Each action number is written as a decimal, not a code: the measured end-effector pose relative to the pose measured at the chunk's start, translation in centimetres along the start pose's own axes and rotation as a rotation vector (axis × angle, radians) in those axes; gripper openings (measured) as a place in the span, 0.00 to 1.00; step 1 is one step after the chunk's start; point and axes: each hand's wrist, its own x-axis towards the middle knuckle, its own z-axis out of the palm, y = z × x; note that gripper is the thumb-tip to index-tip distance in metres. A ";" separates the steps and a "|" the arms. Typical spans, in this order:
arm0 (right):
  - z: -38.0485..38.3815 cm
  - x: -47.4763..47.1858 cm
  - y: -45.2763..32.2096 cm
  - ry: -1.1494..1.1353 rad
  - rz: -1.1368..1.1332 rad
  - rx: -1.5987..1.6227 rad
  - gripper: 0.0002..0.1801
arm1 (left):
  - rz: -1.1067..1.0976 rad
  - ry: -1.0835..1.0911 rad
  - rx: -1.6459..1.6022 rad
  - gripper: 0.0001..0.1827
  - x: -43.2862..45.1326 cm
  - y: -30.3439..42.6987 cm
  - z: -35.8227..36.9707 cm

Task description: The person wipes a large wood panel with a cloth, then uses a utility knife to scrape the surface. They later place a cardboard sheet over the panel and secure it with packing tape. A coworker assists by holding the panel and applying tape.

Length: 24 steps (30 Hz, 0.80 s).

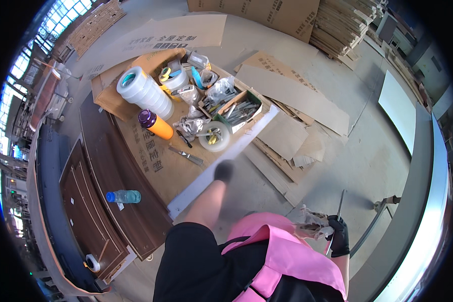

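Note:
In a black glove, my right hand [339, 234] is closed around a long thin blade-like tool [341, 204] and a crumpled, dirty rag or plastic film [312, 223]. My left hand [224, 170], dark-gloved and motion-blurred, is over the white-edged side of a cardboard-covered worktop [139, 132]; its fingers cannot be made out. Near it on the worktop lie a flat metal scraper or file [187, 156], a black marker [184, 139] and a roll of clear tape [214, 136] with small items in its centre. An orange bottle with a purple lid [156, 124] lies farther left.
Stacked tape rolls [145, 92] and a box of pen-like sticks [243, 109] occupy the worktop. Dark brown panels [124, 166] at left carry a water bottle [124, 196]. Cardboard sheets [287, 136] lie on the floor; a long grey panel edge [407, 196] runs down the right.

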 end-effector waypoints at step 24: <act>11.4 10.8 -9.7 0.175 -0.037 -0.013 0.11 | 0.121 -0.038 0.108 0.08 11.7 -9.1 -14.3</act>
